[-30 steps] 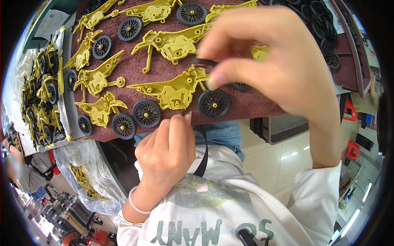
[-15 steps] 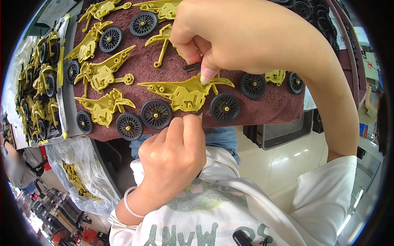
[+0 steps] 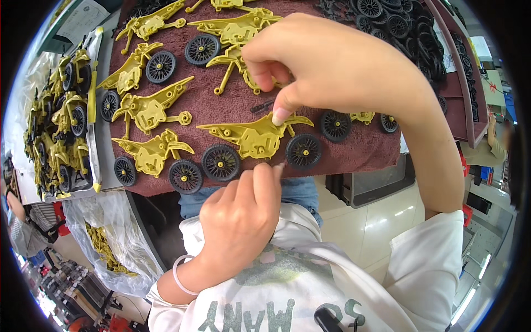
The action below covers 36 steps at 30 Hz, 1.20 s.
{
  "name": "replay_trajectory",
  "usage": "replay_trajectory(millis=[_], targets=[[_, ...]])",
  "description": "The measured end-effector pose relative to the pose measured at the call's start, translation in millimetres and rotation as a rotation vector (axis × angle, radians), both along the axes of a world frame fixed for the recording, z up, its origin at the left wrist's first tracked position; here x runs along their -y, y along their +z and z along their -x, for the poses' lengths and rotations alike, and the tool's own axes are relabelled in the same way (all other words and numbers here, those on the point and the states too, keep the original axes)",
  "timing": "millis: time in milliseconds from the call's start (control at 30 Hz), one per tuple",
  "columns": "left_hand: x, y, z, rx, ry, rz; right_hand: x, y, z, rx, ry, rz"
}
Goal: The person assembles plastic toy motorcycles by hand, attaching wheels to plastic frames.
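Note:
On the dark red cloth (image 3: 213,99) in front of me lies a yellow toy motorcycle body half (image 3: 257,141), its moulded inner side up. Black spoked wheels flank it, one at the left (image 3: 220,164) and one at the right (image 3: 303,151). My right hand (image 3: 282,74) arches over it from above, thumb tip on its upper edge, fingers apart from the thumb. A small black part (image 3: 262,106) lies beside that thumb, below the fingertips. Below the body's lower edge, my left hand (image 3: 240,202) is closed, fingers curled; what they grip is hidden.
Several more yellow body halves (image 3: 149,110), some with wheels, lie on the cloth. Black wheels (image 3: 398,25) are heaped at the far right. Assembled yellow motorcycles (image 3: 61,122) fill a tray at the left. A plastic bag of yellow parts (image 3: 108,249) hangs lower left; a grey crate (image 3: 376,185) stands below right.
The view has shifted slightly, so the cloth and toys sit a little lower. My right fingers and thumb are slightly farther apart, and more of the small black part shows.

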<state>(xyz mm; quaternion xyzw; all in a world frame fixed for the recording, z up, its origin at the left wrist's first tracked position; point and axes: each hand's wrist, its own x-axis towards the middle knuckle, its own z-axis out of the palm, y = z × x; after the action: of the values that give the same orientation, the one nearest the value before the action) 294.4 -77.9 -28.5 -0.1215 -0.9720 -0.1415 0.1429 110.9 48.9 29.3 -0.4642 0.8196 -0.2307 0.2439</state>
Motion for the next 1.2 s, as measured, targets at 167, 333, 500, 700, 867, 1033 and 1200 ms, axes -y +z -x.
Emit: replay_trajectory(millis=[167,333,500,700,867,1033,1200], targets=[[3.6,12.8,-8.7,0.066,0.007,-0.088,6.2,13.0,-2.9,-0.276,-0.047,0.116],[29.8,15.0,-3.5,-0.036,-0.117,-0.202,20.8,-7.0,-7.2,-0.458,-0.046,-0.031],[34.8,2.5,3.6,-0.17,-0.163,-0.097,30.4,1.4,-14.2,-0.556,-0.008,-0.101],[21.8,-10.0,7.9,-0.232,-0.055,-0.159,32.6,23.0,-21.8,-0.617,0.019,-0.204],[24.8,-15.3,10.6,-0.218,-0.054,-0.226,18.6,74.4,-21.9,-0.382,-0.131,-0.082],[22.7,-12.9,11.2,-0.205,-0.091,-0.233,-32.3,54.7,-44.2,-0.181,-0.435,0.457],[19.7,-11.3,-4.4,-0.331,0.04,-0.121,-60.3,15.2,-55.9,0.083,-0.597,0.735]])
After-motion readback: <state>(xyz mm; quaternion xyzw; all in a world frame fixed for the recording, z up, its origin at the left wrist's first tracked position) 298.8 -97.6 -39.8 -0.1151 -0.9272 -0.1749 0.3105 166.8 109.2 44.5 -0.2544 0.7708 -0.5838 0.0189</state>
